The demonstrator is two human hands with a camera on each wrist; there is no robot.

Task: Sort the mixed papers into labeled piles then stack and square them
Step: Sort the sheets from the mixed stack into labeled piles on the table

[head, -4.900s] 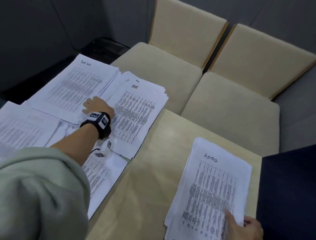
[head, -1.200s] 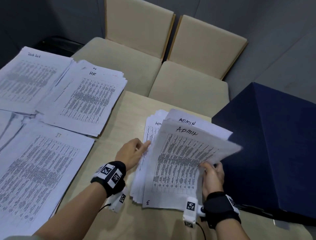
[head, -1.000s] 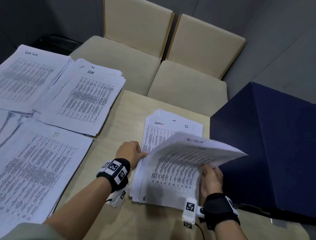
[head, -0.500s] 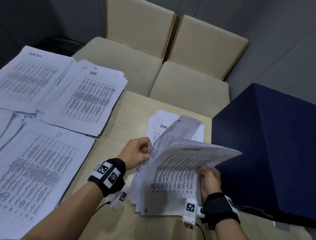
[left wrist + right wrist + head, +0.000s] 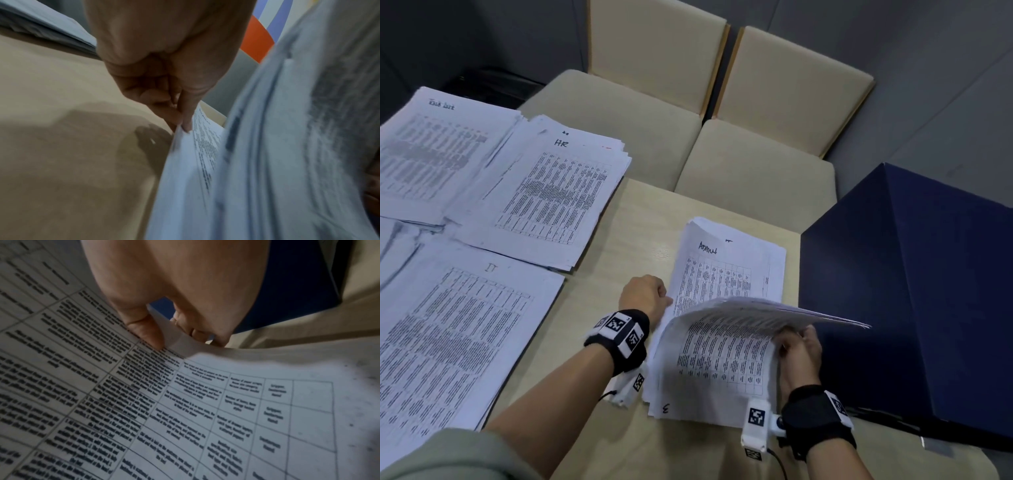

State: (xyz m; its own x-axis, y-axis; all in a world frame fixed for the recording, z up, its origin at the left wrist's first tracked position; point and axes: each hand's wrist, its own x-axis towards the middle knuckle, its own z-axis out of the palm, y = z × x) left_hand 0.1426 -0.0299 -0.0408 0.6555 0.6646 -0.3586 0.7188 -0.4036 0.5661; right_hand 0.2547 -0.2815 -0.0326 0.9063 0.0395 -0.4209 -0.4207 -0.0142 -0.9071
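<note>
One Admin pile (image 5: 726, 270) lies on the tabletop (image 5: 619, 246) between both hands, long axis running away from the person. Right hand (image 5: 799, 349) grips its lifted upper sheets (image 5: 722, 346); left hand (image 5: 645, 296) pinches the left edge.

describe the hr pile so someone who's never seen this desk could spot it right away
Start at the two beige chairs behind the wooden table; the HR pile lies at the table's far edge, in front of the left chair. Unlike the neighbouring IT pile and Admin pile, it has "HR" handwritten on top and untidily fanned edges.
</note>
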